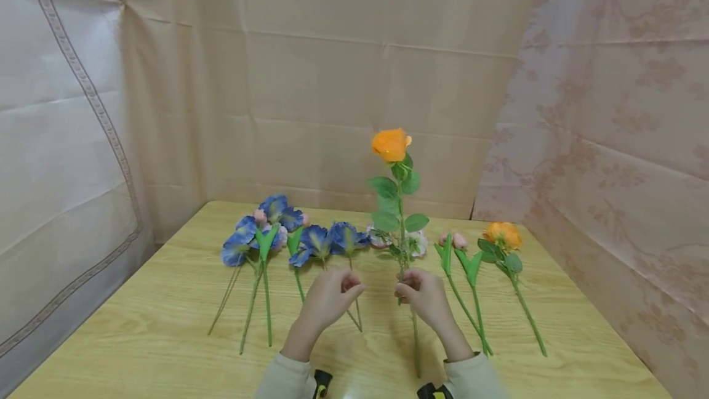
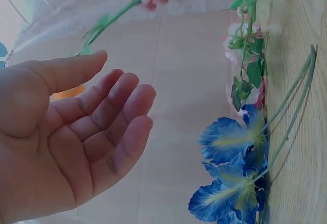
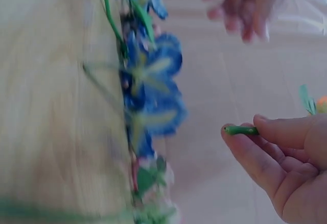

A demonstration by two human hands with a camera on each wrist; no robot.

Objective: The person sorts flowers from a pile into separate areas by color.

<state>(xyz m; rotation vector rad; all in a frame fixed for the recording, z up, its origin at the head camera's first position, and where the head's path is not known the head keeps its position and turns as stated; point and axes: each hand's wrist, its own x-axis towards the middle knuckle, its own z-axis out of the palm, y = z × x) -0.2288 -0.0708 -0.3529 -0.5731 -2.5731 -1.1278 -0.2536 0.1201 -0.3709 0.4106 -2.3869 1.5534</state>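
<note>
The raised rose (image 1: pixel 391 145) stood at 12 o'clock above the right hand (image 1: pixel 425 297), whose fingers pinched its stem (image 1: pixel 401 205). It looked light, stiff-stemmed, soft-petalled, best held low. The left hand (image 1: pixel 328 297), at 9 o'clock, was empty, fingers relaxed. Leaves (image 1: pixel 386 221) partly hid pale flowers (image 1: pixel 416 244)

Head cam: set back, facing forward-down over wooden table (image 1: pixel 166 319). Wrist cams: close on left hand (image 2: pixel 71 142) and right hand (image 3: pixel 286 163), rolled sideways; both catch blue irises (image 2: pixel 222 138).
</note>
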